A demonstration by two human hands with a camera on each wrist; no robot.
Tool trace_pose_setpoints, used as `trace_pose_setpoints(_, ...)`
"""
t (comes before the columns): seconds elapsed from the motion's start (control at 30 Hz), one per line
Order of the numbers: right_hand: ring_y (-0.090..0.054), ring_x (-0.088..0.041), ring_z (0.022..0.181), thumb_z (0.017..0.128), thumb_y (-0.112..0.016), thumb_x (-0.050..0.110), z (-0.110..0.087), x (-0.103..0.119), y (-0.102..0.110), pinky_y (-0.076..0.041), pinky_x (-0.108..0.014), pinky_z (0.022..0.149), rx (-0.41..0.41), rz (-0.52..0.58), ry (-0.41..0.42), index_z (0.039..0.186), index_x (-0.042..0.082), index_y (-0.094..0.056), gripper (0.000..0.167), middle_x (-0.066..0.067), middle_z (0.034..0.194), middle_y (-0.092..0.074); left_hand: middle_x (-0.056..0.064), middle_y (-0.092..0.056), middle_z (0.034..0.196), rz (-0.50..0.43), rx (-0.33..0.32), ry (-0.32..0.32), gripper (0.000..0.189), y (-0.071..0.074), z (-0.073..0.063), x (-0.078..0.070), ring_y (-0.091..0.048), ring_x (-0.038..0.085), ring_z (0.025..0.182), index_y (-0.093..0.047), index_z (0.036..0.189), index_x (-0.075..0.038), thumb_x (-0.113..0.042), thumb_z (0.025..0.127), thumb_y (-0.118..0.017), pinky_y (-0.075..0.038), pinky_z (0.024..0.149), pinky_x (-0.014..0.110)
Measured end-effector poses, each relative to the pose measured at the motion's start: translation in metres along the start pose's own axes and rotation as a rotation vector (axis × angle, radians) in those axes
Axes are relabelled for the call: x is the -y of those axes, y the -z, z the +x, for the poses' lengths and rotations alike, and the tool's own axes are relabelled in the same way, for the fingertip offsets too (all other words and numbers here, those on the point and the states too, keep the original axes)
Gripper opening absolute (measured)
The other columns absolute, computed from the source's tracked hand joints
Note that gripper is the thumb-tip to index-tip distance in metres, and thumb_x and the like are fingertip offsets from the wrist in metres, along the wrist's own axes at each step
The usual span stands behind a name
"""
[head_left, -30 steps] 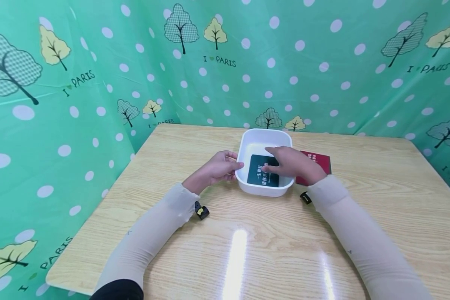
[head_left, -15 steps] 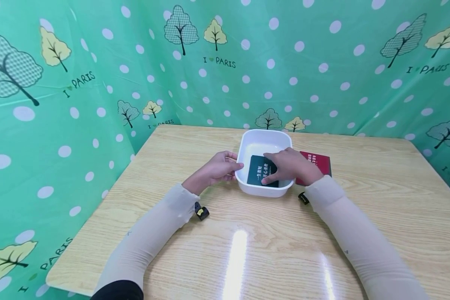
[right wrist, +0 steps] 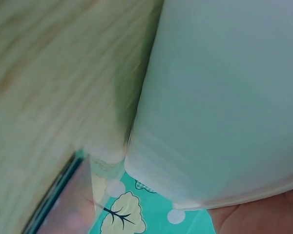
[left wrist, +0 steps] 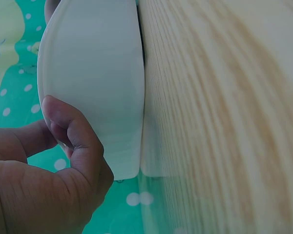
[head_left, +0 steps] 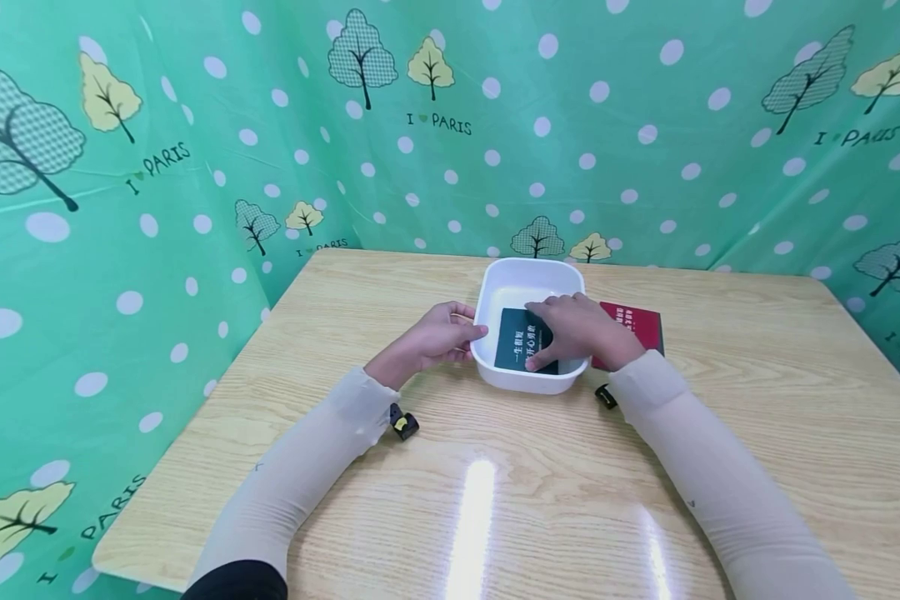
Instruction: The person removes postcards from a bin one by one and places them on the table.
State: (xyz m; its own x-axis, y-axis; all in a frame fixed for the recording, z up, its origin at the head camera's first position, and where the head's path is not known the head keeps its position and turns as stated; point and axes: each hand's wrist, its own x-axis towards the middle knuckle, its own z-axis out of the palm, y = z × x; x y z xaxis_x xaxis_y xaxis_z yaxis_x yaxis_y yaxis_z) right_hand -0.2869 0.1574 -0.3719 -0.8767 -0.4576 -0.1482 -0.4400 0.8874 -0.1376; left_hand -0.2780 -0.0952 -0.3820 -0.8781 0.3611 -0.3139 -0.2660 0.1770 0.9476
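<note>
A white plastic basin (head_left: 521,381) stands on the wooden table. My left hand (head_left: 438,335) pinches its left rim, thumb over the edge; the left wrist view shows the fingers (left wrist: 71,124) against the outer wall. Inside the basin, toward its near end, lies a dark green book (head_left: 512,343) with white lettering. My right hand (head_left: 581,327) reaches over the right rim and grips the book, thumb at its near part and fingers toward its far edge. The hand covers the book's right side. In the right wrist view the basin's outer wall (right wrist: 219,107) hides most of that hand (right wrist: 259,217).
A red book (head_left: 648,327) with white lettering lies on the table (head_left: 757,358) just right of the basin, partly behind my right hand. Small black devices sit by my left wrist (head_left: 403,422) and right wrist (head_left: 606,396). A green patterned curtain (head_left: 607,167) hangs behind the table.
My right hand has come down onto the dark green book, its thumb and fingers settling around it. The left hand and the basin have stayed in place.
</note>
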Motion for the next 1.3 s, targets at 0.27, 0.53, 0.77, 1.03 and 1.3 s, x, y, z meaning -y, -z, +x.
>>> trace_pose_setpoints(0.27,-0.044,-0.038,0.126,0.071,-0.086,0.064,-0.002,-0.001,0.0,-0.042,-0.059,0.109,-0.047,0.037,0.009,0.16,0.008,-0.032,0.118,-0.021,0.145,-0.047,0.015,-0.064,0.101,-0.014,0.003,-0.014,0.039,-0.001,0.001,0.001,-0.058,0.016,0.065,-0.043,0.131,-0.001,-0.006,0.1,-0.065,-0.051,0.064,0.03)
trace_pose_setpoints(0.53,-0.043,-0.035,0.121,0.075,-0.089,0.053,0.0,-0.001,0.005,-0.048,-0.054,0.103,-0.095,0.138,0.026,0.152,0.003,-0.044,0.103,-0.02,0.139,-0.048,0.014,-0.063,0.101,-0.009,-0.002,-0.008,0.04,0.001,0.001,0.001,-0.059,0.017,0.067,-0.043,0.132,-0.002,-0.007,0.1,-0.066,-0.052,0.065,0.03)
trace_pose_setpoints(0.77,-0.05,-0.035,0.122,0.082,-0.087,0.04,0.002,-0.001,0.008,-0.046,-0.055,0.107,-0.102,0.267,0.02,0.15,0.0,-0.04,0.091,-0.02,0.137,-0.053,0.016,-0.063,0.103,-0.007,-0.004,-0.003,0.04,0.0,-0.001,0.0,-0.058,0.018,0.069,-0.044,0.133,-0.001,-0.006,0.1,-0.066,-0.052,0.065,0.03)
trace_pose_setpoints(1.03,-0.058,-0.034,0.111,0.103,-0.059,0.009,-0.002,0.002,0.014,-0.048,-0.053,0.104,-0.206,0.413,0.128,0.135,-0.005,-0.046,0.037,-0.021,0.123,-0.058,0.016,-0.065,0.105,0.002,-0.019,0.011,0.04,0.0,0.001,0.001,-0.059,0.018,0.069,-0.045,0.132,-0.003,-0.007,0.1,-0.067,-0.053,0.064,0.03)
trace_pose_setpoints(1.3,-0.057,-0.036,0.114,0.106,-0.046,0.003,-0.006,0.005,0.019,-0.048,-0.055,0.104,-0.228,0.479,0.128,0.133,-0.005,-0.045,0.029,-0.024,0.126,-0.057,0.016,-0.065,0.106,0.01,-0.019,0.013,0.04,-0.001,0.001,0.0,-0.059,0.019,0.069,-0.045,0.132,-0.004,-0.009,0.1,-0.067,-0.053,0.065,0.03)
